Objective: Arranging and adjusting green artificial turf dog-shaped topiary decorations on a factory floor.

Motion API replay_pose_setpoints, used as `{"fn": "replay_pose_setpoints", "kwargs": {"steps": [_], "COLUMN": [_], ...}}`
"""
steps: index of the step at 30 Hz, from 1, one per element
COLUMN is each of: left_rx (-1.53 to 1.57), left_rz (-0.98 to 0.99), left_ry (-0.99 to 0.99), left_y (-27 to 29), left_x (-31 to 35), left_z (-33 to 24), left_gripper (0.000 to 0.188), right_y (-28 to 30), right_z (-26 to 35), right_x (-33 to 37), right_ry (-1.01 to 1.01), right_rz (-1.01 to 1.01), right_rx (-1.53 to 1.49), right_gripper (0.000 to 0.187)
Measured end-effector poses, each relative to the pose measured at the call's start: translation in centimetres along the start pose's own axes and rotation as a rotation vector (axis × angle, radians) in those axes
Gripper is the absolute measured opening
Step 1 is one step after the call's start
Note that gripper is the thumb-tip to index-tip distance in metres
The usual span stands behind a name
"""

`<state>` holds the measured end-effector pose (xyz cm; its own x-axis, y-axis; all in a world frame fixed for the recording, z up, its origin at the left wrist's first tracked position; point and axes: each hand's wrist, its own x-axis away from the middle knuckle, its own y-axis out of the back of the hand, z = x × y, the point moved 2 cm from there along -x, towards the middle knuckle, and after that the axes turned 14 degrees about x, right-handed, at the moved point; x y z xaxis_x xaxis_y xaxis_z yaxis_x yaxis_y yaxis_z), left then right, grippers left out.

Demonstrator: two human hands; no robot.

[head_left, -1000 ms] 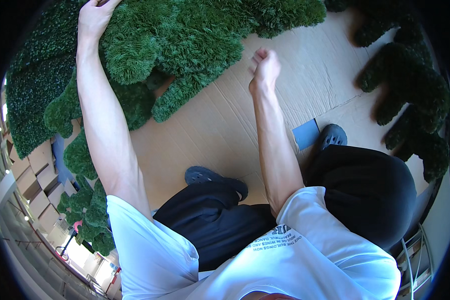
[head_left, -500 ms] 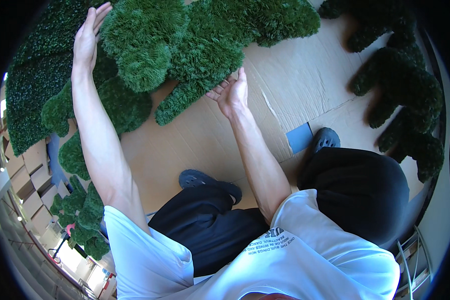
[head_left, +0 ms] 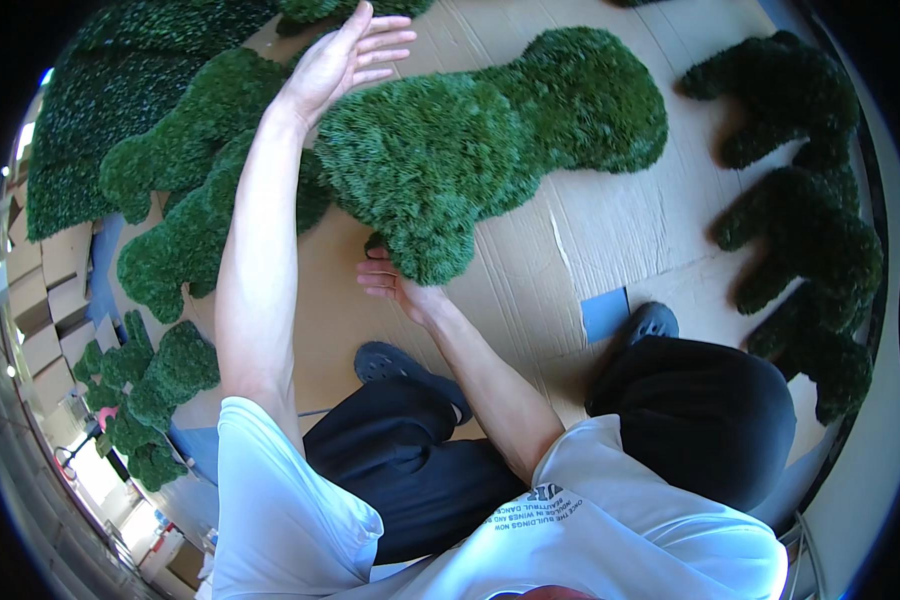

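Note:
A large lobed piece of green artificial foliage (head_left: pixel 470 160) lies on flattened cardboard (head_left: pixel 610 230) in front of me. My right hand (head_left: pixel 390 282) grips its near lower end, with the fingers curled under the rounded tip. My left hand (head_left: pixel 348 55) is stretched far forward, palm flat and fingers spread, at the piece's upper left edge. It holds nothing. I am crouched, with my dark trousers and both dark shoes (head_left: pixel 400 365) (head_left: pixel 652 322) showing below.
More green lobed pieces lie at the right (head_left: pixel 800 220) and left (head_left: pixel 190 200), beside a dark green mat (head_left: pixel 100 120) at the far left. A blue sheet (head_left: pixel 605 312) lies by my right shoe. Cardboard boxes (head_left: pixel 45 290) and smaller green pieces (head_left: pixel 150 390) line the left.
My right hand came down from the open cardboard and took hold of the piece's near tip. The piece now lies further right and nearer to me. My left hand stays stretched out and open.

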<state>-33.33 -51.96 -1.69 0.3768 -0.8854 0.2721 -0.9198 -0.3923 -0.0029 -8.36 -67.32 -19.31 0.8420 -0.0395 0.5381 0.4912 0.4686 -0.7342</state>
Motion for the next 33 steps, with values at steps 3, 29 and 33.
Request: {"fn": "replay_pose_setpoints", "kwargs": {"steps": [3,29,33], "left_rx": [-0.187,0.082,-0.047], "left_rz": [-0.171,-0.772,-0.729], "left_ry": [0.072,-0.035,-0.017], "left_y": [2.7,14.5,17.4], "left_x": [1.0,-5.9,-10.0], "left_z": [1.1,3.4,0.5], "left_gripper": [0.067,0.092,0.112], "right_y": [-0.1,13.6,12.9], "right_z": [2.9,-2.5,-2.4], "right_x": [0.6,-2.3,-2.6], "right_ry": [-0.052,-0.693,-0.702], "right_rz": [-0.055,0.333,0.351], "right_rx": [0.167,1.248,1.280], "right_gripper": [0.040,0.042,0.041]}}
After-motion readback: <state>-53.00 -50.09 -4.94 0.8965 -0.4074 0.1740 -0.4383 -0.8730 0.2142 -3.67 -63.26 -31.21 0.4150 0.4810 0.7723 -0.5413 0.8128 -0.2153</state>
